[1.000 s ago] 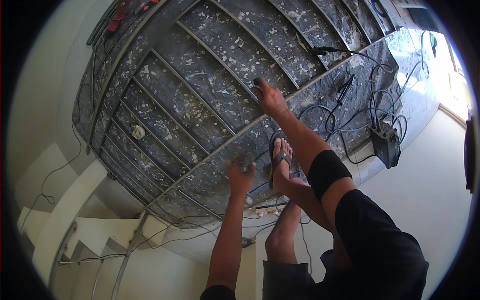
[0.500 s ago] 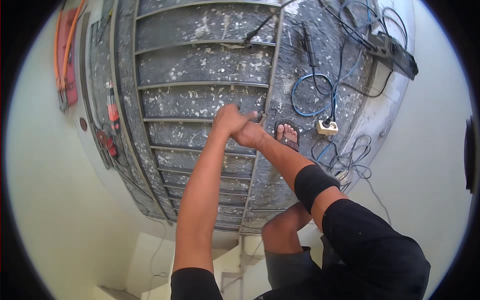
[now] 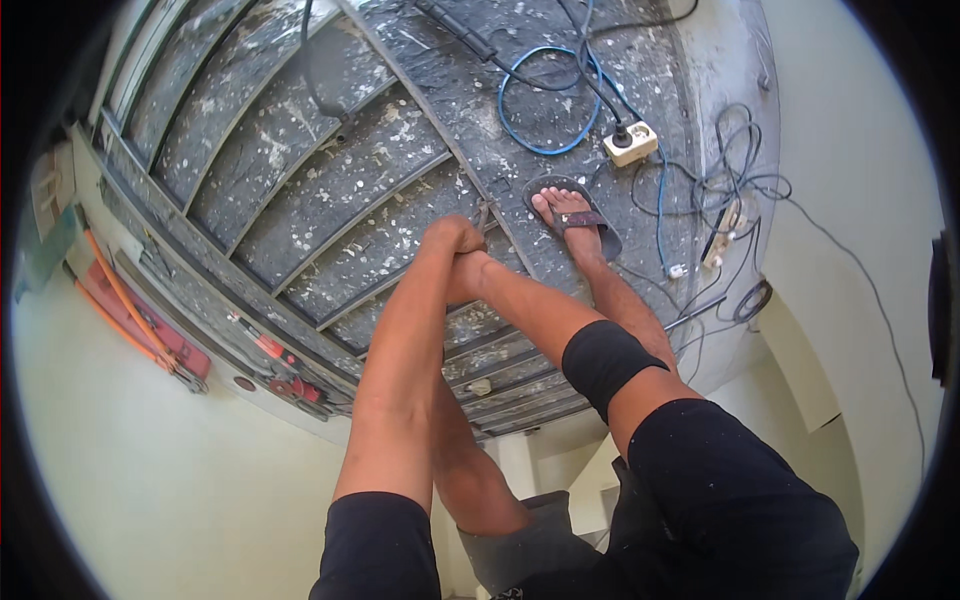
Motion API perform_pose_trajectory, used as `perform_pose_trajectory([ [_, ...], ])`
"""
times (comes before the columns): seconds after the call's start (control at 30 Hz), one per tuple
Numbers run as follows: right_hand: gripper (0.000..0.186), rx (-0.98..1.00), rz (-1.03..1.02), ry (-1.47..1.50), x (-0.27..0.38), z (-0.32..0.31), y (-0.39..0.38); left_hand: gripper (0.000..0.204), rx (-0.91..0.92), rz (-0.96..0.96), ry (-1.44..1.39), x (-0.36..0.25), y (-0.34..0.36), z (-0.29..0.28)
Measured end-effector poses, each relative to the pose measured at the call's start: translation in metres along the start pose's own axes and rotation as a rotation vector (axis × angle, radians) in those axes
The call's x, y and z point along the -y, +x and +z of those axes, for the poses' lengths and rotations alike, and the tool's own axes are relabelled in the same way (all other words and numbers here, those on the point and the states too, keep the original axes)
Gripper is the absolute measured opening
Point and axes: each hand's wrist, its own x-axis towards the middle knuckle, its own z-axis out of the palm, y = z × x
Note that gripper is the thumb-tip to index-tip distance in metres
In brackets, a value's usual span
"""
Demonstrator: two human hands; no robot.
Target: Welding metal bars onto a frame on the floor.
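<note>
My left hand [image 3: 456, 235] and my right hand [image 3: 466, 274] are closed together beside the side rail of a grey metal frame [image 3: 440, 130]. A small part of a narrow metal piece [image 3: 485, 213] shows past my left fingers, next to the rail; its kind is unclear. My left hand and forearm hide much of my right hand. The frame, with several parallel crossbars, lies on a dark, paint-spattered floor [image 3: 440, 35]. Just right of the rail stands my foot [image 3: 580, 218] in a dark sandal.
A white socket block [image 3: 631, 145] with a black plug stands beyond the foot, near a looped blue cable [image 3: 503, 110]. Tangled cords [image 3: 735, 185] lie at right. A black cable [image 3: 309, 60] hangs over the frame. Orange-handled cutters [image 3: 130, 310] and a red power tool [image 3: 297, 389] lie at left.
The view has turned, so the frame now slants across the picture. Both hands remain together at the rail but sit slightly lower and to the left, with the right hand more hidden.
</note>
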Motion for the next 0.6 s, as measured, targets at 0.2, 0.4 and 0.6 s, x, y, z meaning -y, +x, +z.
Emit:
perform_pose_trajectory([
  [0.2, 0.028, -0.301, -0.015, 0.078, -0.002, 0.000, -0.008, 0.052, -0.124, 0.051, 0.133, 0.001, 0.018, -0.004],
  [0.4, 0.032, -0.562, -0.014, 0.167, 0.000, 0.022, 0.001, 0.057, -0.082, 0.053, 0.148, -0.003, 0.011, 0.000],
  [0.6, 0.026, -0.533, 0.036, 0.205, -0.001, 0.025, -0.004, 0.043, -0.008, 0.038, 0.073, -0.008, 0.008, 0.000],
])
